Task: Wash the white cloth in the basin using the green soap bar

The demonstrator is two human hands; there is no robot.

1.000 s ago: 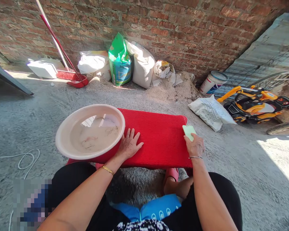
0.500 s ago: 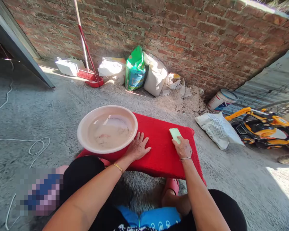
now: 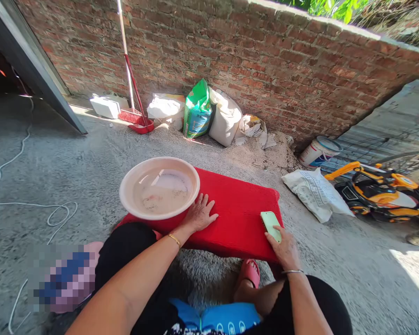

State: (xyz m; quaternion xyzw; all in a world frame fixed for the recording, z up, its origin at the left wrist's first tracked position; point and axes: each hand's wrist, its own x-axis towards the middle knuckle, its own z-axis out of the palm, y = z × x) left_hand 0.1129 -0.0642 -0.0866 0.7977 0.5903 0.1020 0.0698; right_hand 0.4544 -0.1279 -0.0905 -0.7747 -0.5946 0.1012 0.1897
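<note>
A red cloth [image 3: 235,209] lies spread over a low bench in front of my knees. My right hand [image 3: 287,249] grips a pale green scrub brush [image 3: 271,222] at the cloth's near right edge, the thumb on one side and the fingers over its back. The brush's underside is mostly hidden. Flat on the cloth rests my left hand [image 3: 199,215], fingers spread, holding nothing. Just left of it stands a wide pale pink basin [image 3: 125,193] with cloudy water in it, on the left end of the bench.
Along the brick wall [image 3: 230,60] stand a red dustpan [image 3: 143,128], a green bag [image 3: 197,111] and a white sack [image 3: 225,121]. At right are a bucket [image 3: 319,151], a flat white sack [image 3: 317,193] and a yellow toy excavator [image 3: 384,190]. A white cable [image 3: 61,216] crosses the floor at left.
My right hand has drawn the brush toward me and to the right, across the cloth to its near right edge. The left hand stays spread in place. The view has tilted slightly upward.
</note>
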